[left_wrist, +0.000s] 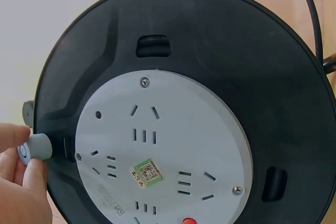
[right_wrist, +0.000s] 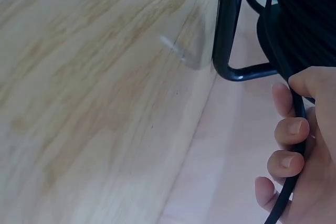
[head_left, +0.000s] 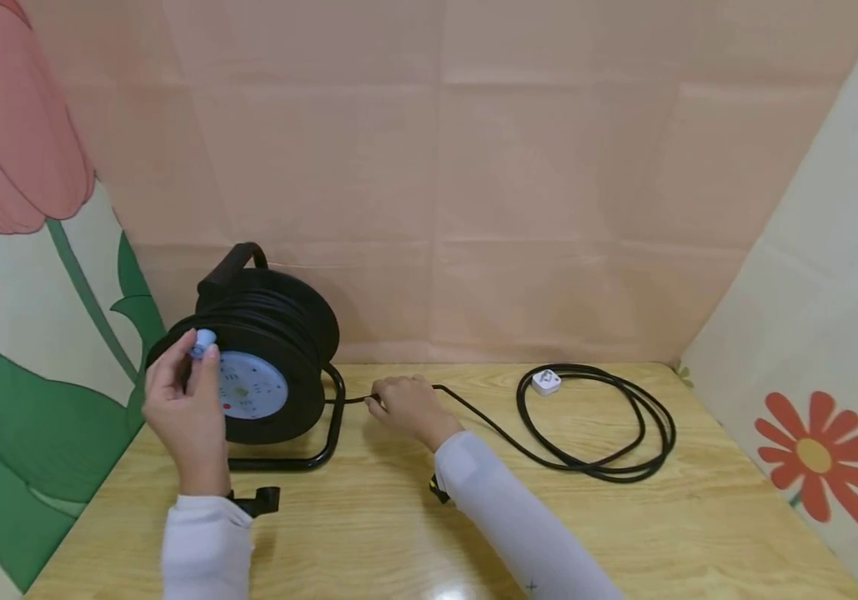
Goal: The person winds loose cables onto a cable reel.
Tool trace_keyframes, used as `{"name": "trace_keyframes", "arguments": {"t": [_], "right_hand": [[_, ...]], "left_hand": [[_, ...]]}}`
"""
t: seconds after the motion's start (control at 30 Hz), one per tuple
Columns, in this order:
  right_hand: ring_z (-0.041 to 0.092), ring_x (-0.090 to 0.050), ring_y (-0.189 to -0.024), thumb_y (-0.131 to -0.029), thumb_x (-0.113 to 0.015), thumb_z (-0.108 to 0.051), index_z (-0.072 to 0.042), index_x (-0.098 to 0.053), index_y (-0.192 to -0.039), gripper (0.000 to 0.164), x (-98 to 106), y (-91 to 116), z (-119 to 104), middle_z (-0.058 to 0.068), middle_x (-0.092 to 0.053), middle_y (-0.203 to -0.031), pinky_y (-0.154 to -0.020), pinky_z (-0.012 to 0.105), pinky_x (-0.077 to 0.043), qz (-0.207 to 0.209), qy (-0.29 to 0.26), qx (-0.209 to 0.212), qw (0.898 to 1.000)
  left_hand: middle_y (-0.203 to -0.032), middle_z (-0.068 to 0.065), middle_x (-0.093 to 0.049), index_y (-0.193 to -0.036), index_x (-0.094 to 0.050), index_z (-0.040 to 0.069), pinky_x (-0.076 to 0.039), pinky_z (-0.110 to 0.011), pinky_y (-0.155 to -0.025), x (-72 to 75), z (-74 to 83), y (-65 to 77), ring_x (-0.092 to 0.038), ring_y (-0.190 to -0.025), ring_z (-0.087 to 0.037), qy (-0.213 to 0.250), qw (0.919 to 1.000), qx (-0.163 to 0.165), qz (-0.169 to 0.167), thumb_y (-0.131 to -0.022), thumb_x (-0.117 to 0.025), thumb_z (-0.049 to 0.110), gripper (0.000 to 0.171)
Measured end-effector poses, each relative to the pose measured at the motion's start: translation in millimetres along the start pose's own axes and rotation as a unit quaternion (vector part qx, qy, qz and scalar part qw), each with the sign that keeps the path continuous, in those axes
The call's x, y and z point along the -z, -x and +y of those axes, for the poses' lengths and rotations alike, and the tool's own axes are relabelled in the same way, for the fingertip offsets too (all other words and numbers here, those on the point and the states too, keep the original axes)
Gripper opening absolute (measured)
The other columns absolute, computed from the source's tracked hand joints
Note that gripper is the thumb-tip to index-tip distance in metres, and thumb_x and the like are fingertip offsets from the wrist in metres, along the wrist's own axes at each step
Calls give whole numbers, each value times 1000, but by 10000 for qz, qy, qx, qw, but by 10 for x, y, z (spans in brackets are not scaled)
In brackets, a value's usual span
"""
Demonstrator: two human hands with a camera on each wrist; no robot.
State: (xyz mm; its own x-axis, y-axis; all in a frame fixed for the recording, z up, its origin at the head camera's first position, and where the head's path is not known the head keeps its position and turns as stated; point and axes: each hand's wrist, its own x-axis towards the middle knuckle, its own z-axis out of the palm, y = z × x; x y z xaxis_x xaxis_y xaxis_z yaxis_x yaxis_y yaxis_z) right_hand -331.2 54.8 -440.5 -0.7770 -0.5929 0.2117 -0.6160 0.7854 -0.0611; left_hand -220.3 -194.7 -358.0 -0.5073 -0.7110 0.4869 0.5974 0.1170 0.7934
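Observation:
A black cable reel point(head_left: 308, 308) with a light grey socket panel point(left_wrist: 173, 129) stands at the left of the table. My left hand point(head_left: 187, 408) pinches its small blue-grey crank knob point(left_wrist: 39, 146) between thumb and fingers, at the left edge of the reel's face. To the right of the reel, my right hand point(head_left: 412, 408) holds the black cable point(right_wrist: 286, 195), its fingers curled round it. From that hand the cable runs right into loose loops point(head_left: 642, 400) on the tabletop. A white plug point(head_left: 546, 382) lies at the left side of these loops.
The reel rests on a black tubular stand point(head_left: 334, 429) and has a carrying handle point(head_left: 226, 271) on top. Beneath is a wood-grain table point(head_left: 368, 533). A pinkish cloth wall point(head_left: 511, 208) rises at the back, with flower-printed panels point(head_left: 811, 333) at both sides.

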Motion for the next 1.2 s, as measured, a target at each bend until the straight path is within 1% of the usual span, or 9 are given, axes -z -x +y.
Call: {"name": "trace_keyframes", "arguments": {"t": [0.13,0.3,0.47,0.53,0.7,0.8,0.87,1.0,1.2], "right_hand": [[12,-66,-88,-107,-46,-41,-19,-69,-118,34,-9,-41,-24,-6,-71,-105,-86,41,-51,-26,74,51,10000],[13,-66,-83,-105,-51,-44,-18,-71,-114,35,-1,-74,-40,-5,-71,-101,-80,39,-53,129,31,159,9998],[12,-66,-80,-105,-50,-45,-17,-70,-115,36,-16,-100,-53,-4,-71,-99,-69,32,-54,123,-64,232,9996],[11,-66,-82,-105,-49,-46,-18,-70,-117,37,-22,-112,-60,-4,-70,-101,-67,31,-53,102,-93,270,9995],[11,-67,-88,-104,-49,-49,-21,-70,-118,38,-19,-147,-87,-4,-71,-106,-67,30,-54,156,-170,346,9991],[11,-67,-87,-104,-51,-49,-22,-71,-116,36,-13,-162,-116,-4,-71,-106,-65,30,-54,221,-185,380,9989],[12,-67,-87,-104,-51,-47,-22,-71,-117,34,-3,-170,-138,-4,-71,-107,-65,31,-54,190,-181,355,9990],[13,-67,-90,-105,-49,-44,-23,-69,-121,33,15,-181,-181,-4,-70,-110,-69,36,-55,5,-190,229,9996],[15,-68,-93,-106,-49,-43,-21,-69,-121,33,29,-199,-208,-3,-70,-109,-76,40,-57,20,-153,204,9997]], "left_hand": [[-117,-3,-61,-118,-73,3,-48,-24,-98,-8,-15,7,-61,-112,-20,-213,9996,-174,-65,-89,-77,9,30],[-113,0,-64,-114,-75,1,-51,-22,-93,-25,-13,25,-64,-107,-17,-499,9973,-514,-148,-87,-78,6,27],[-111,1,-65,-110,-77,6,-52,-21,-91,-43,37,71,-64,-106,-15,-870,9920,-814,-410,-87,-80,9,24],[-110,0,-66,-110,-78,7,-52,-21,-90,-50,54,89,-64,-106,-14,-1015,9891,-935,-522,-87,-80,10,23],[-109,-2,-68,-108,-78,6,-52,-19,-88,-76,59,116,-63,-104,-10,-1315,9806,-1262,-715,-86,-81,10,22],[-108,-1,-69,-106,-78,5,-53,-18,-87,-86,54,124,-63,-102,-7,-1492,9744,-1487,-792,-85,-82,10,22],[-107,-1,-70,-105,-79,5,-53,-17,-86,-92,52,130,-63,-101,-5,-1621,9701,-1603,-837,-84,-82,10,22],[-104,-1,-70,-103,-79,5,-53,-16,-83,-107,57,149,-63,-97,-2,-1856,9629,-1711,-949,-84,-83,13,22],[-94,-5,-69,-99,-80,4,-53,-13,-76,-135,49,179,-64,-85,0,-1920,9587,-1747,-1161,-82,-85,16,21]]}}
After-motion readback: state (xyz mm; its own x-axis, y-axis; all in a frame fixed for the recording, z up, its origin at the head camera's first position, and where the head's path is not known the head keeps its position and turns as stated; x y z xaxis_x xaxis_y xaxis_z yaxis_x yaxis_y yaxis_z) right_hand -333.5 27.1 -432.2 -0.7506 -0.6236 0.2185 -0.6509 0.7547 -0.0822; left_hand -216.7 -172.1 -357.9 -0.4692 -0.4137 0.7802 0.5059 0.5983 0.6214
